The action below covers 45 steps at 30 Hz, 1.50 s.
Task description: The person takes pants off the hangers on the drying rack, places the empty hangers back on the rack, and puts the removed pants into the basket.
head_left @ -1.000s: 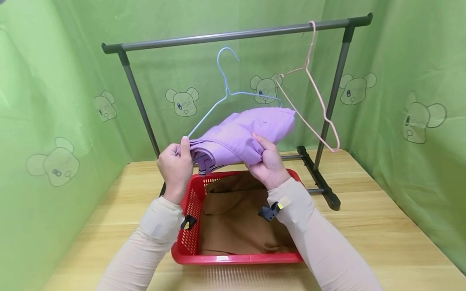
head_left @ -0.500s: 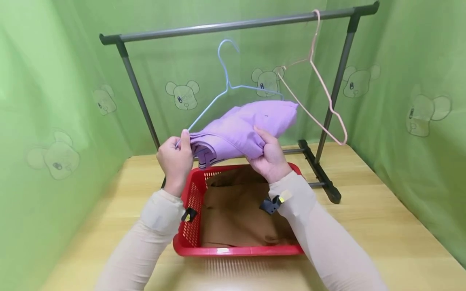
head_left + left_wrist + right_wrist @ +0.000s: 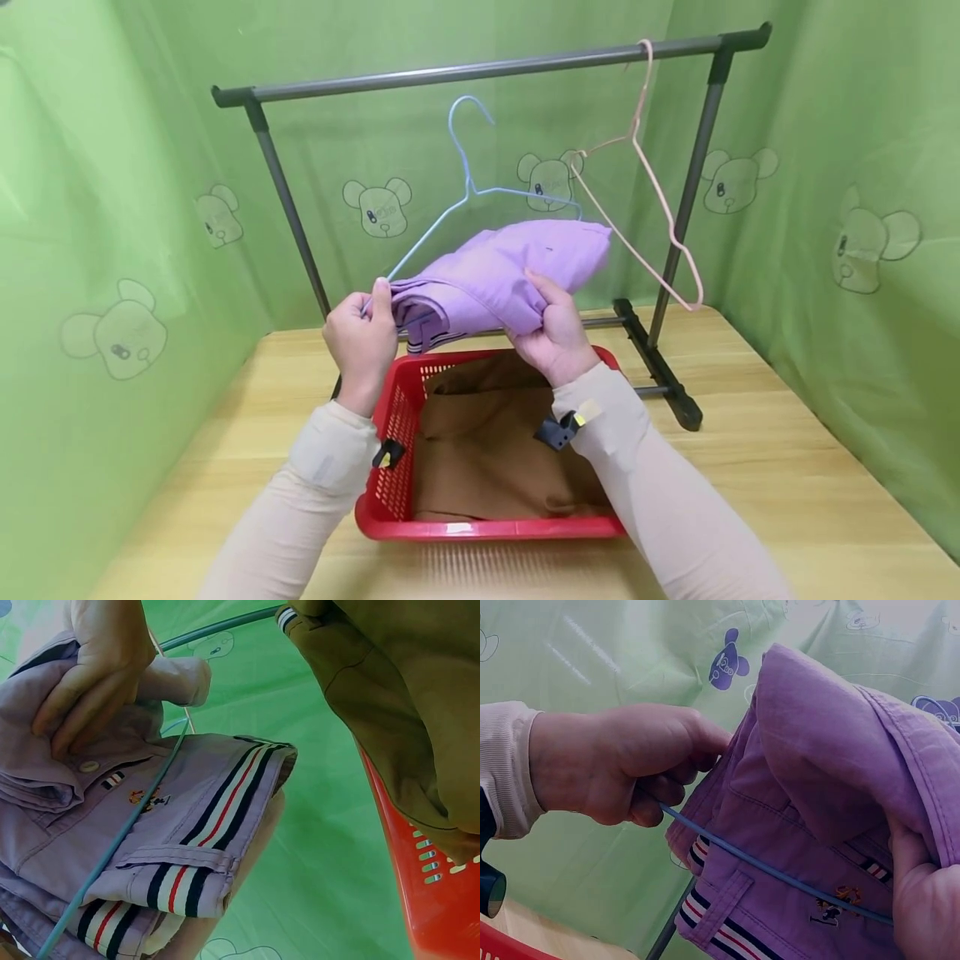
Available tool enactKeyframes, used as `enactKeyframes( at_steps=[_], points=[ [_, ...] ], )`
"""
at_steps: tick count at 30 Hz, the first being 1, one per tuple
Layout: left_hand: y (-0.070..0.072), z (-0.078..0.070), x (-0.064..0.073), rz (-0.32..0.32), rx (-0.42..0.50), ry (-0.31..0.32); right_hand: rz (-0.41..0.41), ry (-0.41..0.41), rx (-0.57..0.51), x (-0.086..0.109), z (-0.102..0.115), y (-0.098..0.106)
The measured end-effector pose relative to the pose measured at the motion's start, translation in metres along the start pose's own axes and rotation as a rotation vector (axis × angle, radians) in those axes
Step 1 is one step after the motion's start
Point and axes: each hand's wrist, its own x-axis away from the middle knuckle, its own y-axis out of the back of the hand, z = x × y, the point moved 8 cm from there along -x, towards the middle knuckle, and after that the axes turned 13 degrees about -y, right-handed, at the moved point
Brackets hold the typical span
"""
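Note:
Lilac pants (image 3: 495,279) with a dark, white and red striped waistband (image 3: 225,795) are folded over the bottom bar of a blue wire hanger (image 3: 427,236). My left hand (image 3: 362,342) grips the hanger's left corner, thumb on top, beside the waistband end. The right hand (image 3: 555,333) holds the folded fabric from the right, thumb on the upper face and the other fingers underneath. In the right wrist view, the hanger's bar (image 3: 757,864) crosses the pants below the raised fold. The hanger's hook points up, in front of the rack and below its rail.
A dark metal clothes rack (image 3: 450,75) stands behind, with a pink hanger (image 3: 663,200) hooked on its right part. Below the hands, a red basket (image 3: 495,529) holds brown clothing (image 3: 487,450) on the wooden table (image 3: 772,467). Green curtains (image 3: 112,208) enclose the sides and back.
The head view shifts down and then back up slightly. Both hands keep their holds on hanger and pants, which stay nearly in place.

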Motion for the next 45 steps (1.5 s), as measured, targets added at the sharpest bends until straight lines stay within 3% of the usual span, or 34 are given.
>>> enactKeyframes(
  at_steps=[9, 29, 45],
  points=[
    [0.007, -0.001, 0.001, -0.041, -0.016, -0.044, 0.011, 0.001, -0.006, -0.001, -0.004, 0.000],
    [0.005, 0.004, 0.001, -0.016, -0.025, -0.018, -0.015, 0.013, 0.009, 0.004, -0.002, 0.001],
    [0.003, 0.010, 0.001, -0.005, -0.030, -0.030, 0.037, 0.012, 0.015, 0.004, 0.001, -0.002]
  ],
)
